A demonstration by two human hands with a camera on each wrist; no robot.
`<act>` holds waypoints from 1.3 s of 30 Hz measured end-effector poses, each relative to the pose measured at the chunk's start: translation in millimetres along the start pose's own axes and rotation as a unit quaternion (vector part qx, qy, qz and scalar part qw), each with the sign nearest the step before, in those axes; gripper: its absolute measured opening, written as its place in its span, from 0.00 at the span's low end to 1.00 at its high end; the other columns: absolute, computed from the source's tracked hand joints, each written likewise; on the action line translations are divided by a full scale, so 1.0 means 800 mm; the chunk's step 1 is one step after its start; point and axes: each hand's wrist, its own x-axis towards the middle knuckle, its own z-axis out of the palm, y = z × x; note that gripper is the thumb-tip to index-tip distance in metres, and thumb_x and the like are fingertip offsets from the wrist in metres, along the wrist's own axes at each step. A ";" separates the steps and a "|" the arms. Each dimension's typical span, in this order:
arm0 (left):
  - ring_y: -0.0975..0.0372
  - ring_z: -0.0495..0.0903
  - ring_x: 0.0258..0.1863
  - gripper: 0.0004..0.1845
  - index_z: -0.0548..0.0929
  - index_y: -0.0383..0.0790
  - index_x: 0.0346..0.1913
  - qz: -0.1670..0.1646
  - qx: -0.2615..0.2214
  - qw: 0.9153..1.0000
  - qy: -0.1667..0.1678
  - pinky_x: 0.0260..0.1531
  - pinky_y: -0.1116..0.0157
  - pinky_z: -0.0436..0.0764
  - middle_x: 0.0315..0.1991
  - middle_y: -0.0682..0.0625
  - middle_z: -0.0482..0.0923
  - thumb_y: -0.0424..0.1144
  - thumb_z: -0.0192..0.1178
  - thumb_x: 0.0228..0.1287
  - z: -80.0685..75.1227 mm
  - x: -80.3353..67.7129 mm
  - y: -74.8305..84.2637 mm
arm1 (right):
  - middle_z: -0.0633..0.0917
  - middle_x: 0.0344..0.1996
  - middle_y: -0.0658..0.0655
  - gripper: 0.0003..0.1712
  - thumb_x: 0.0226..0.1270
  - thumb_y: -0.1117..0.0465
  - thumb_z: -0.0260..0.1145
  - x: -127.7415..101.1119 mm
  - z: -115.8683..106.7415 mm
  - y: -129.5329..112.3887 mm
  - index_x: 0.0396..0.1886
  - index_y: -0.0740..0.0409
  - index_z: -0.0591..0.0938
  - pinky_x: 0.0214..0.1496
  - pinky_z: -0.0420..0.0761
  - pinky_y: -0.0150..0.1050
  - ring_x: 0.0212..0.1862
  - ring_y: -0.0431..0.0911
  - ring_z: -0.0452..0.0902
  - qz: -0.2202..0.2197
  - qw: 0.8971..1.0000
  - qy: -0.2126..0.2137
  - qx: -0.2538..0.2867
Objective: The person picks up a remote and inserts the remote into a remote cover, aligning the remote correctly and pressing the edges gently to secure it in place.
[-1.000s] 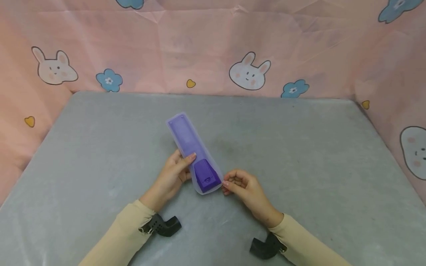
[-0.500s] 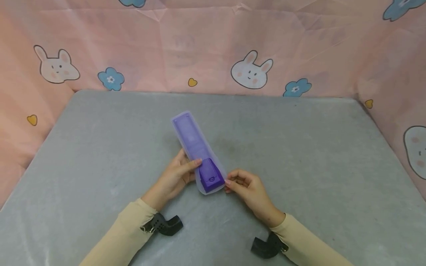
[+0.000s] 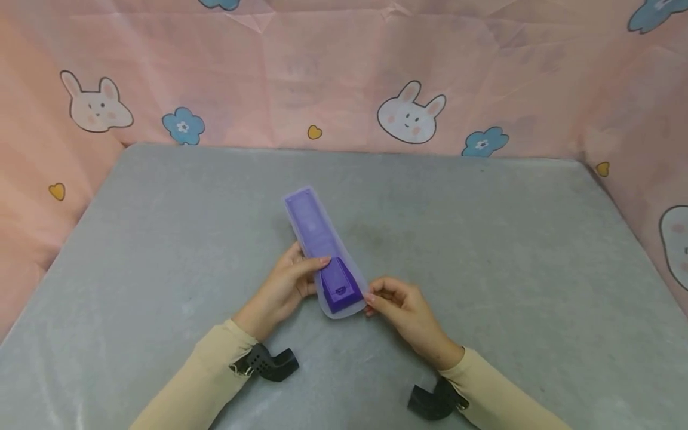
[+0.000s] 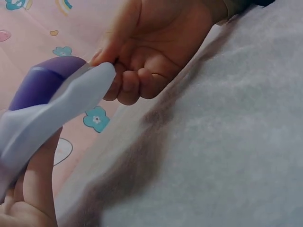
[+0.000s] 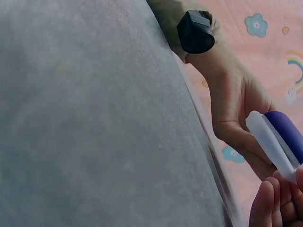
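Note:
A long, flat lilac plastic case (image 3: 314,230) with a pale translucent rim slants between the two hands in the head view. On its near end sits a dark purple wedge-shaped block (image 3: 341,286). My left hand (image 3: 280,283) grips the case's left side, thumb on top by the block's upper corner and fingers underneath. My right hand (image 3: 400,307) pinches the near right corner between thumb and forefinger, the other fingers curled. In the left wrist view, the rim (image 4: 71,97) reaches that right hand (image 4: 151,47). The right wrist view shows the block (image 5: 286,130) over the rim.
A grey cloth-covered table (image 3: 510,257) spreads under both forearms. Pink curtains (image 3: 333,65) printed with rabbits and flowers hang behind and at the sides. Black wrist-worn cameras (image 3: 275,363) are strapped over the beige sleeves.
The case has shifted slightly right with both hands, and its far end has dipped a little in the last half second. Both hands keep their hold; the head view has drifted slightly.

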 end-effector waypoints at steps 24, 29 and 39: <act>0.58 0.83 0.39 0.33 0.55 0.34 0.69 -0.007 0.047 0.999 0.003 0.44 0.53 0.81 0.45 0.46 0.81 0.22 0.51 0.62 0.002 0.002 0.013 | 0.79 0.29 0.48 0.07 0.67 0.74 0.56 -0.008 0.005 0.003 0.32 0.79 0.72 0.35 0.80 0.31 0.32 0.37 0.75 -0.064 0.993 -0.072 0.065; 0.57 0.83 0.40 0.34 0.55 0.33 0.69 -0.002 0.074 0.997 -0.026 0.44 0.52 0.81 0.49 0.40 0.80 0.24 0.53 0.60 0.000 0.002 0.011 | 0.78 0.27 0.49 0.08 0.66 0.72 0.59 -0.008 0.003 0.001 0.32 0.77 0.73 0.33 0.79 0.32 0.31 0.37 0.75 -0.021 0.996 -0.083 0.033; 0.55 0.83 0.41 0.35 0.55 0.32 0.69 -0.015 0.132 0.989 -0.058 0.44 0.54 0.81 0.53 0.30 0.74 0.24 0.56 0.59 0.002 -0.004 0.008 | 0.79 0.27 0.48 0.09 0.67 0.68 0.58 -0.002 0.003 0.000 0.35 0.75 0.73 0.38 0.79 0.33 0.32 0.38 0.75 0.019 0.997 -0.076 0.012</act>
